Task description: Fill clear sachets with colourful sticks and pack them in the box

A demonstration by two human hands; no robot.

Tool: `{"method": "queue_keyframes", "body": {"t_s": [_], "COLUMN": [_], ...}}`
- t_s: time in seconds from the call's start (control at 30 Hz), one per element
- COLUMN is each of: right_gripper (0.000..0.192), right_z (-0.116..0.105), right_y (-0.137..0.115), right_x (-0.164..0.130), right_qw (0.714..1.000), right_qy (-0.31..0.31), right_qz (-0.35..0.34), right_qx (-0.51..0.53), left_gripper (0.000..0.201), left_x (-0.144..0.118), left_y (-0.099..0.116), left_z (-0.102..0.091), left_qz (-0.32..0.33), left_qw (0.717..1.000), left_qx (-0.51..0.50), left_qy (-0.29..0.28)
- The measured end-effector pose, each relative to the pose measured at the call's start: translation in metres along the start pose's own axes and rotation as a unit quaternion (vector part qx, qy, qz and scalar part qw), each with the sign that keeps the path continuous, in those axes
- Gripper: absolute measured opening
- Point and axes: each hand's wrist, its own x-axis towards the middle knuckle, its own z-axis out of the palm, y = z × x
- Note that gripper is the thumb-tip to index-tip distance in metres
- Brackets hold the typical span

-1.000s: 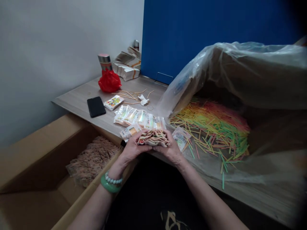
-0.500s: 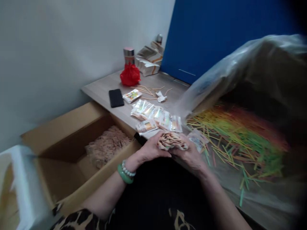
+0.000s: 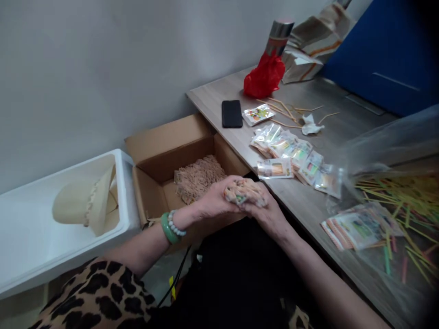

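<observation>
Head view, left hand (image 3: 214, 200) and right hand (image 3: 270, 214), each grip clenched round bundle of packets (image 3: 244, 192), above cardboard box (image 3: 164, 157)

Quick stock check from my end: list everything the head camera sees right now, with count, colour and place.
bundle of packets: one, tan with colour flecks, clasped between both hands over the lap
cardboard box: one, brown, open, on the floor left of the desk
packet pile: one heap, tan, inside the box
white tub: one, far left, holding a beige hat
desk: one, grey wood, right half
phone: one, black, flat on the desk
loose packets: several, clear and printed, mid-desk
red bag: one, around a metal flask, back of the desk
coloured sticks: many, under clear plastic, right
bracelets: two, green and pearl, left wrist
left hand: on the bundle
right hand: on the bundle
</observation>
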Motion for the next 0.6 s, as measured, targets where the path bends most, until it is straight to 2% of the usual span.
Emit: {"method": "queue_keyframes", "body": {"t_s": [0.1,0.23,0.33,0.43,0.5,0.6], "right_gripper": [0.057,0.058,0.062,0.064,0.061,0.046], "right_z": [0.022,0.042,0.052,0.056,0.055,0.047], "right_y": [-0.003,-0.002,0.010,0.028,0.041,0.053], "right_x": [0.036,0.079,0.102,0.115,0.115,0.105], "right_qw": [0.999,0.993,0.992,0.994,0.996,0.995], "right_qy": [-0.031,-0.086,-0.122,-0.106,-0.080,-0.070], "right_qz": [-0.042,-0.082,-0.042,-0.002,0.022,0.051], "right_qx": [0.013,0.019,0.014,-0.015,-0.031,-0.044], "left_gripper": [0.068,0.061,0.067,0.069,0.069,0.065], "left_x": [0.004,0.013,0.018,0.017,0.012,-0.003], "left_y": [-0.007,-0.028,-0.046,-0.064,-0.080,-0.112], "left_z": [-0.026,-0.059,-0.087,-0.118,-0.140,-0.171], "left_qz": [0.014,-0.022,-0.042,-0.088,-0.133,-0.214], "left_qw": [0.997,0.992,0.993,0.993,0.988,0.970], "left_qx": [-0.020,-0.020,-0.021,-0.006,0.020,0.074], "left_qy": [0.068,0.121,0.105,0.075,0.077,0.087]}}
